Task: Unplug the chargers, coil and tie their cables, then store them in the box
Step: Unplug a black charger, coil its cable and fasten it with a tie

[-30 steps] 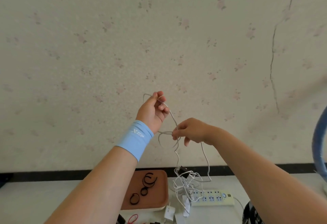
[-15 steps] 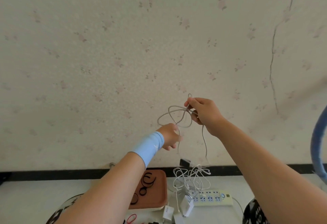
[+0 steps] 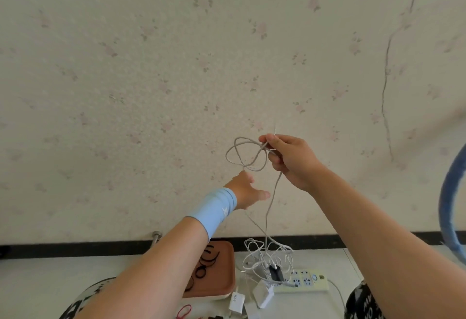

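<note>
Charger (image 3: 236, 303) with "20W" print

"20W", upside down, on white charger (image 3: 237, 301)

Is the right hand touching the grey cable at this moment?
Touching. The head view shows the right hand pinching the gathered loops of the grey cable between thumb and fingers.

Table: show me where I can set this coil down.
Widest bare stretch of table: left of the box, up to the wall. A smaller patch lies between the strip and the wall, at right. Crowded: the cables and chargers between box and strip.
</note>
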